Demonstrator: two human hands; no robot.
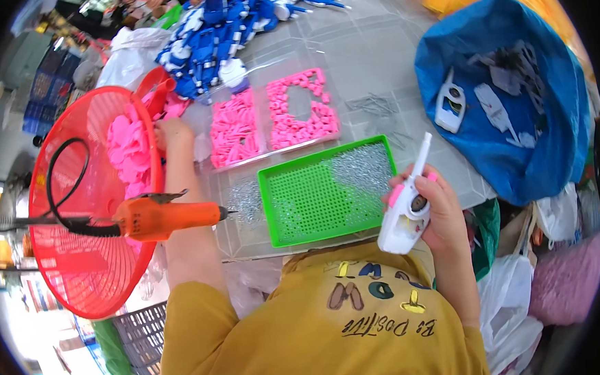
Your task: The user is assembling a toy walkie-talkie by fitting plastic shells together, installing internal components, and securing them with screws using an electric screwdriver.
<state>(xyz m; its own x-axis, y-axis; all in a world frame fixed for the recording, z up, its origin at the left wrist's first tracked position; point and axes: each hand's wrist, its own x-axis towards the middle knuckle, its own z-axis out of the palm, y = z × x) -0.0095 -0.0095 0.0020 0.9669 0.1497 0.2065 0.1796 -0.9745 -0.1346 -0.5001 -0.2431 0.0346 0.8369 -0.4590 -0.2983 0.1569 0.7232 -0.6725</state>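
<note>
My right hand is closed around a white long-nozzle lighter, its nozzle pointing up and away. A pink piece shows on its side, and a round opening and a window-like recess are on its face. My left hand reaches over the far right rim of the red plastic basket, beside pink plastic pieces. Its fingers are mostly hidden. An orange electric screwdriver hangs over my left forearm, its bit pointing right.
A green tray holds small silver screws; more screws lie beside it. Behind stands a clear two-part box of small pink parts. Blue-and-white pieces are heaped at the back. A blue bag at right holds similar white lighters.
</note>
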